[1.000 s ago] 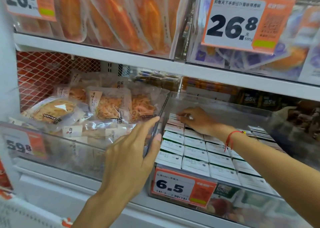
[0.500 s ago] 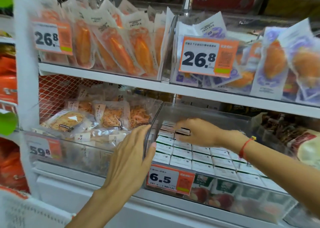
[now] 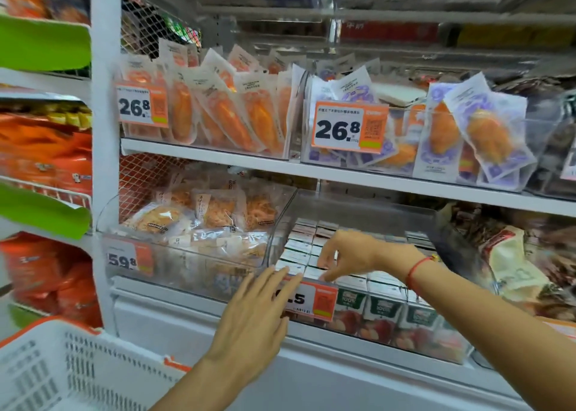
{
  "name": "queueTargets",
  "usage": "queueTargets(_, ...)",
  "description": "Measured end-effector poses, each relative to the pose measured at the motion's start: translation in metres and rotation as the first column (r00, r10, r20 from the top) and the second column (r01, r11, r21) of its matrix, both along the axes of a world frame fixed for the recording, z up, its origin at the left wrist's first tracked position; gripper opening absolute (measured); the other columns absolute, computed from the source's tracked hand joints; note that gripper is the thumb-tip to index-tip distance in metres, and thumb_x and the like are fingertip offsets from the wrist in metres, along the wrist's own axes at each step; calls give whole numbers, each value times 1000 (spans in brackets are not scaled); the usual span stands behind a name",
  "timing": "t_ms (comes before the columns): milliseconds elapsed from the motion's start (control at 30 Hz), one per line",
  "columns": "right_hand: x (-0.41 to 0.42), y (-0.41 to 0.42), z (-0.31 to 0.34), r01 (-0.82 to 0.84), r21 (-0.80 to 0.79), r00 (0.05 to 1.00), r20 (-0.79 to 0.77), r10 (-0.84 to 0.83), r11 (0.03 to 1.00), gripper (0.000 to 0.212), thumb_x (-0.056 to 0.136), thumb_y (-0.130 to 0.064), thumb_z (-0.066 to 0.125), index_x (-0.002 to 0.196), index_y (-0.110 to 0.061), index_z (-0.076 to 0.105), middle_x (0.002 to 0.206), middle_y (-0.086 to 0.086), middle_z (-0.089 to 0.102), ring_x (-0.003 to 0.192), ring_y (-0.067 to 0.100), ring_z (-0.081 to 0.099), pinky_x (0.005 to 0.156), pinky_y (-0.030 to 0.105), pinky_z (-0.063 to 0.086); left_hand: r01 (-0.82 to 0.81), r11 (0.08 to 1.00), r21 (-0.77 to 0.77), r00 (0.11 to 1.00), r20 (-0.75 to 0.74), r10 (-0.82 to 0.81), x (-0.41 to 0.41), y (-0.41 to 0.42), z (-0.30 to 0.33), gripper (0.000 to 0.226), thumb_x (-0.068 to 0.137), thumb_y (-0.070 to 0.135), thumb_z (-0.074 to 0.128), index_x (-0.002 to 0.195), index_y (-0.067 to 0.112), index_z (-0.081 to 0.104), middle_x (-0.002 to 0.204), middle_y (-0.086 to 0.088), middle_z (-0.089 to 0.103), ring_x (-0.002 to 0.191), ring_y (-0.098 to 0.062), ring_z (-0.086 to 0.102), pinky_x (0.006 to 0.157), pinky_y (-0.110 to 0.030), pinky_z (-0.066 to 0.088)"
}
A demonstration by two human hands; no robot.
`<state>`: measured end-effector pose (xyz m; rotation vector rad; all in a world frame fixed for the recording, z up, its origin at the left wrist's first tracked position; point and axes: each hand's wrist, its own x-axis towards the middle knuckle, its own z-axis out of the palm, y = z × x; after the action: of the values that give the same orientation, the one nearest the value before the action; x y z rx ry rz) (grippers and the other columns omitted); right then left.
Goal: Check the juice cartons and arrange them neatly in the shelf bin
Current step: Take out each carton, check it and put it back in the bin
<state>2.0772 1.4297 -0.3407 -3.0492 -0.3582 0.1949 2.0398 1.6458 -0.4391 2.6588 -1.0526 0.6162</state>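
Note:
Rows of juice cartons (image 3: 385, 281) with white tops and green-and-red fronts stand packed in a clear shelf bin (image 3: 458, 248) on the lower shelf. My right hand (image 3: 352, 251), a red string on its wrist, reaches over the bin's front left part. Its thumb and curled fingers pinch a carton top in the front rows. Fingers straight, my left hand (image 3: 255, 314) lies against the bin's front left corner and covers part of the orange 6.5 price tag (image 3: 322, 301).
Left of it, a clear bin (image 3: 187, 254) holds snack packets and touches the carton bin. The shelf board (image 3: 343, 177) above hangs low over both bins. A white basket (image 3: 62, 370) stands at the lower left, beside a white upright post (image 3: 104, 161).
My head pulled back and up, so more shelving shows. My right hand moved from the back rows to the front left cartons. My left hand slid from the bin's side wall down to its front corner.

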Motion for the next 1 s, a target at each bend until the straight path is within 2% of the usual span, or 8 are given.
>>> queueTargets(67,4,5,5,5,-59,1000,-12,-6,998,32,78,-43,77,102,-21,73,100,-7,71,86,11,60,79,34,53,-9,999,-33,1000,-22,8,0,-1,-5,67,102,34,35,152,37,-9,162,11,-2,149,-11,-7,117,-30,-12)
queueTargets(167,8,11,11,-5,-130,999,-36,0,991,35,75,-48,78,101,-25,73,88,-15,65,84,10,60,75,30,50,-11,994,-112,999,-44,6,1,-7,-9,62,101,39,34,153,38,0,159,14,4,148,-8,-1,118,-25,11)
queueTargets(267,13,18,16,-4,-220,994,-105,-19,976,39,75,-52,76,103,-27,72,89,-17,63,91,12,62,83,34,52,-22,964,-264,997,-76,2,7,-10,-10,48,101,42,34,148,40,24,147,16,24,137,-2,21,100,-20,36)
queueTargets(433,21,23,19,-22,-250,981,-193,-27,968,33,75,-49,76,97,-24,75,96,-8,74,91,12,66,86,33,54,-72,954,-292,997,-58,58,13,-15,-10,37,103,41,33,139,38,39,136,14,36,127,-3,33,83,-18,43)
queueTargets(567,19,14,11,19,-126,991,-129,-36,992,44,74,-45,78,97,-8,73,95,6,74,92,27,66,85,41,56,-129,940,-315,991,-62,115,18,-25,-9,31,102,42,40,131,34,48,128,10,45,126,-10,36,78,-22,51)
queueTargets(667,17,5,2,23,-15,998,-59,-24,1000,26,75,-40,79,89,-18,73,85,-8,71,82,12,65,75,27,55,-155,919,-362,987,-91,131,19,-28,-8,27,98,43,48,124,35,53,121,11,48,121,-9,40,74,-21,50)
queueTargets(800,10,-3,-3,-1,70,994,112,-7,998,25,77,-38,77,92,-20,67,91,-7,66,85,12,60,75,26,52,-164,923,-349,986,-61,152,21,-29,-8,27,98,45,49,122,35,54,119,13,51,118,-9,43,70,-20,48)
queueTargets(1000,-15,-10,-3,0,475,936,309,-167,880,16,79,-28,79,89,-18,70,91,-5,71,84,11,68,76,26,56,-155,948,-279,988,-47,148,17,-24,-3,31,102,43,40,131,36,48,126,16,48,122,-7,39,74,-18,48)
